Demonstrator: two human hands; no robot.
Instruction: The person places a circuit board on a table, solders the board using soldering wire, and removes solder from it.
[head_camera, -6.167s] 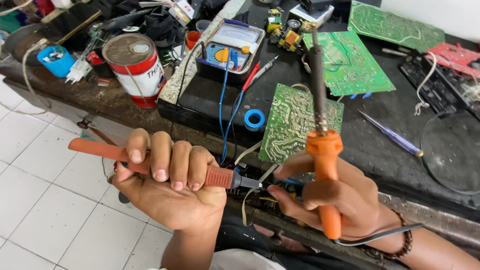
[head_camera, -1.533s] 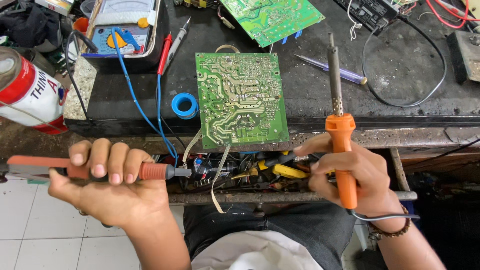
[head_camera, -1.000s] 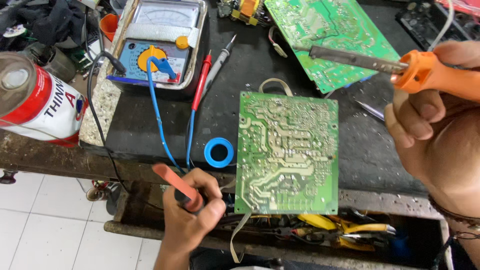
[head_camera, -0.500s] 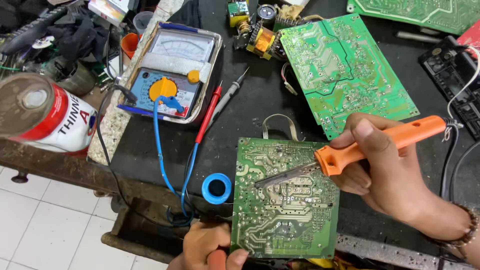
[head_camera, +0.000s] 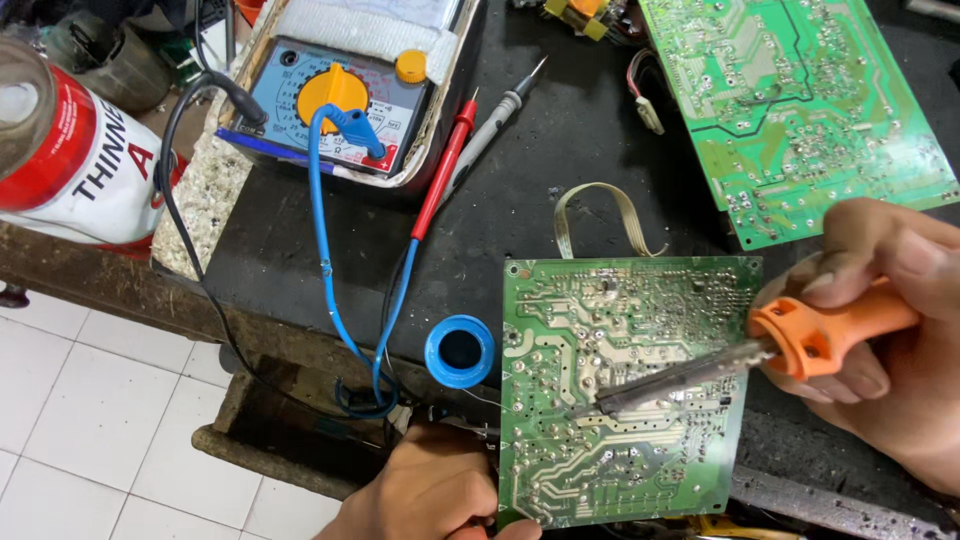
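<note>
We are soldering: our right hand (head_camera: 890, 330) is clamped on the orange soldering iron (head_camera: 760, 350), tip resting mid-board; the green circuit board (head_camera: 625, 385) lies at five o'clock, our left hand (head_camera: 425, 490) gripping its lower-left corner; next, we judge, a steady tip.

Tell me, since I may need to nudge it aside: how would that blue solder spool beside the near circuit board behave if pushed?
The blue solder spool stands on its flat end, hole up, so it would probably slide rather than roll. It looks small and likely light, so a slight push should move it. It sits near the bench edge, beside the circuit board, so it could drop off.
</note>
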